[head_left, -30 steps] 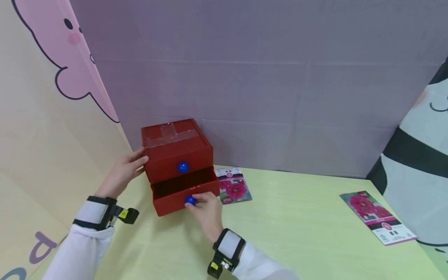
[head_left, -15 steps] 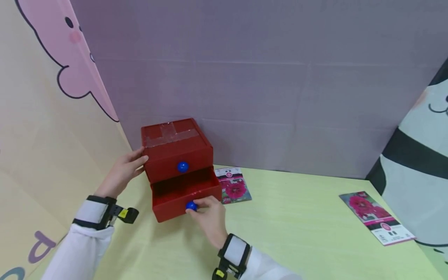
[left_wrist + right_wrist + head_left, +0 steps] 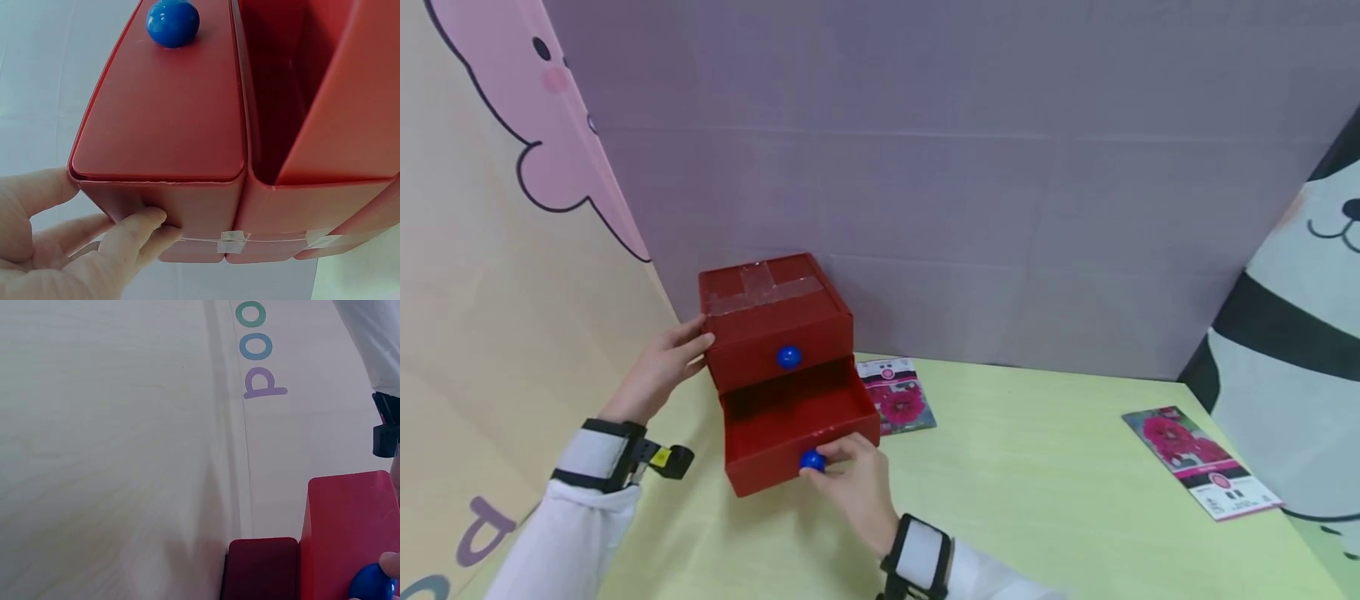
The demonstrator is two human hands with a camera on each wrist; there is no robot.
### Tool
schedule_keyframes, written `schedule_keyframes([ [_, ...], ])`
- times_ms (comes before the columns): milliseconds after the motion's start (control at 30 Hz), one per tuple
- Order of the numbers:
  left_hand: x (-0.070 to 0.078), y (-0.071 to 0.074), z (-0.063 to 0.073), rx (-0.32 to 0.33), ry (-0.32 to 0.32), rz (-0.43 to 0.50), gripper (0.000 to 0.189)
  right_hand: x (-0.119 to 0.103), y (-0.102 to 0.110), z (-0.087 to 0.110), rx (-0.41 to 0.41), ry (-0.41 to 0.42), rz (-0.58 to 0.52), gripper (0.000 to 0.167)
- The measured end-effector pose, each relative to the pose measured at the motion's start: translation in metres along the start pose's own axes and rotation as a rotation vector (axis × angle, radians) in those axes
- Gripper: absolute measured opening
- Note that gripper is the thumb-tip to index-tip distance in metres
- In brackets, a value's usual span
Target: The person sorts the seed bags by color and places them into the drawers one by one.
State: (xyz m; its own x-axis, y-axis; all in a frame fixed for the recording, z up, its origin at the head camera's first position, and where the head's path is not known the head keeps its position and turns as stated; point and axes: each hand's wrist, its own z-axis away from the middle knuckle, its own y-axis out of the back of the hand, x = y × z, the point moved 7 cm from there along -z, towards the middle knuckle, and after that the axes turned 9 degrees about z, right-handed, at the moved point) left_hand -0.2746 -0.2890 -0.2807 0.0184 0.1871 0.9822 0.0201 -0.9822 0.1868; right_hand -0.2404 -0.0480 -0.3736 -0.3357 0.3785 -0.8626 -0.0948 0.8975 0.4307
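A red two-drawer box with clear tape on top stands at the left of the table. My left hand rests against its left side, fingers extended near the upper front corner; in the left wrist view the fingertips press that side wall. The upper drawer is closed and bears a blue knob. Below it the lower drawer is pulled well out, its visible inside bare red. Thumb and fingers of my right hand pinch this drawer's round blue knob.
One flower-printed packet lies just right of the box, partly behind the drawer. Another flower packet lies at the far right of the table. A grey cloth wall rises behind, and a cream wall borders the left.
The lower drawer has slid farther out toward me, with my right hand moving along on its knob. My left hand has stayed against the box.
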Motion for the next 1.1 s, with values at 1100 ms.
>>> schedule_keyframes([
  [1100,-0.002,0.001,-0.002,-0.006,0.011,-0.021,0.061,-0.003,0.006,0.016,-0.119,0.019,0.012,0.021],
])
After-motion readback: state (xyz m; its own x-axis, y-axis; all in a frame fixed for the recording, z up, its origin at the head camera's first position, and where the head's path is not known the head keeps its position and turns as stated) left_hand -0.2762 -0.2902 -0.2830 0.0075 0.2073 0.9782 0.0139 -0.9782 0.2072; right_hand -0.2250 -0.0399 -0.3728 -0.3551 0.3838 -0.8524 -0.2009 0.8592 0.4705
